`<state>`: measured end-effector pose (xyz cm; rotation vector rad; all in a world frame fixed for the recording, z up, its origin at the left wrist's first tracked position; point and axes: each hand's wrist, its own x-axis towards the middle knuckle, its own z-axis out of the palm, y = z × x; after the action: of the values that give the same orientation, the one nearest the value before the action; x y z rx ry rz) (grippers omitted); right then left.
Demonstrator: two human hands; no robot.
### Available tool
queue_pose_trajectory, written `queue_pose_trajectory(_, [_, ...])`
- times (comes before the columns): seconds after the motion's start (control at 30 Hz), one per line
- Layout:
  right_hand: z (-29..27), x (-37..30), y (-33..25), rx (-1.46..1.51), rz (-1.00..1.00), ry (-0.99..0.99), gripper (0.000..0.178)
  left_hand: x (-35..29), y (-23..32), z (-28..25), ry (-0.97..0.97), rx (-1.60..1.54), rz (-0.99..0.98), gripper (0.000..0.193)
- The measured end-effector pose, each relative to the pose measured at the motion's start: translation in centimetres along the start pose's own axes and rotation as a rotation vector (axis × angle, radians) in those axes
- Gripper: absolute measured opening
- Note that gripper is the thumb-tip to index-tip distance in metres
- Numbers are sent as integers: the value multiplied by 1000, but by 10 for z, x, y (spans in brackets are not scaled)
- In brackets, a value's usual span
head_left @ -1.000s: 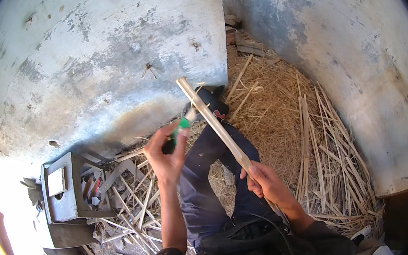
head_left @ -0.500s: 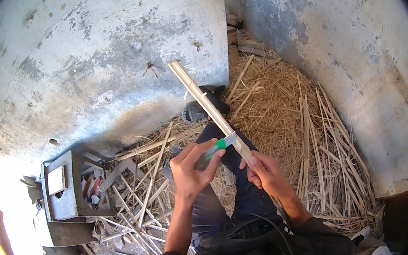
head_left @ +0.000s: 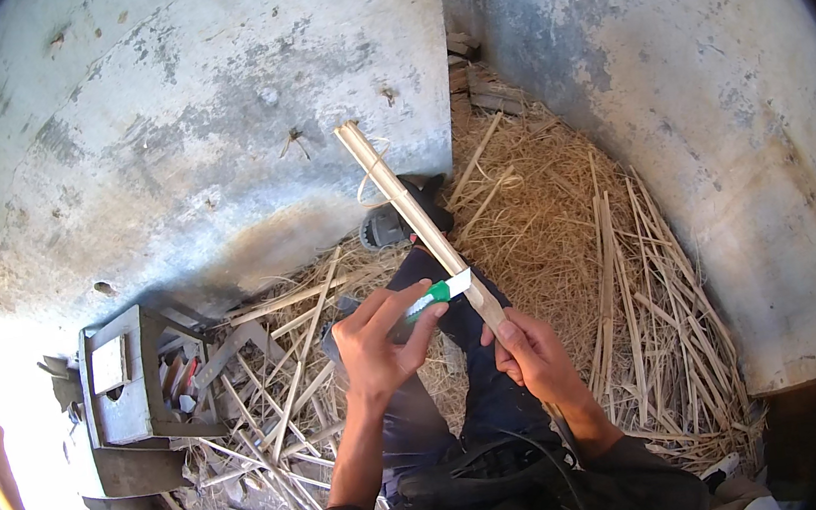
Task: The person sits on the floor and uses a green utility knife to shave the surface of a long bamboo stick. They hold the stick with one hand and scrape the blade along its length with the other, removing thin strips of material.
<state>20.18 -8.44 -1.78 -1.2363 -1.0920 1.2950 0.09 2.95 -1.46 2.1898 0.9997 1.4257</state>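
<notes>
**Left hand (head_left: 378, 349) and right hand (head_left: 532, 347) both loaded, cutting edge near the right fingers**

Left: fingers closed round a green-handled cutter knife (head_left: 426, 299). Right: gripping the near end of a long, pale, bamboo-like wooden stick (head_left: 414, 216), slanting up and away above the legs. The knife's flat pale blade (head_left: 459, 281) lies across the stick, seemingly touching, just short of the right hand.

Risks (judgement): a slip toward the body could cut the right fingers or reach the dark-trousered legs (head_left: 476, 368) underneath. A knot or twisting grain might jam or snap the blade; the stick's far end looks unsupported, so it could swing or roll under pressure.

Beyond: dark shoe (head_left: 387, 225), floor strewn with straw-coloured shavings (head_left: 543, 199); loose pale wooden strips (head_left: 626, 311) right. Left, grey wooden open-sided box (head_left: 127, 408) with odds and ends inside. Farthest, stained, peeling whitish-blue walls (head_left: 210, 106) meeting in a corner.
</notes>
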Motion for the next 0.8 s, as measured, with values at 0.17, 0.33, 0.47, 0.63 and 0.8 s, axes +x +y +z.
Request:
queue_pose_trajectory(0.17, [0, -3, -1, -57, -8, 14, 36, 2, 9, -5, -63, -17, -82, 31])
queue_pose_trajectory(0.33, [1, -4, -2, -52, -10, 21, 37, 3, 3, -2, -9, -12, -7, 29])
queue_pose_trajectory(0.47, [3, -5, -1, -18, 1, 22, 37, 2, 1, -2, -9, -10, 0, 28])
queue_pose_trajectory(0.63, [3, -4, -1, -10, -1, 24, 37, 3, 2, -2, -3, -14, 8, 28])
queue_pose_trajectory(0.8, [2, -4, 3, 9, -6, 28, 38, 5, 5, -5, -54, -3, -37, 30])
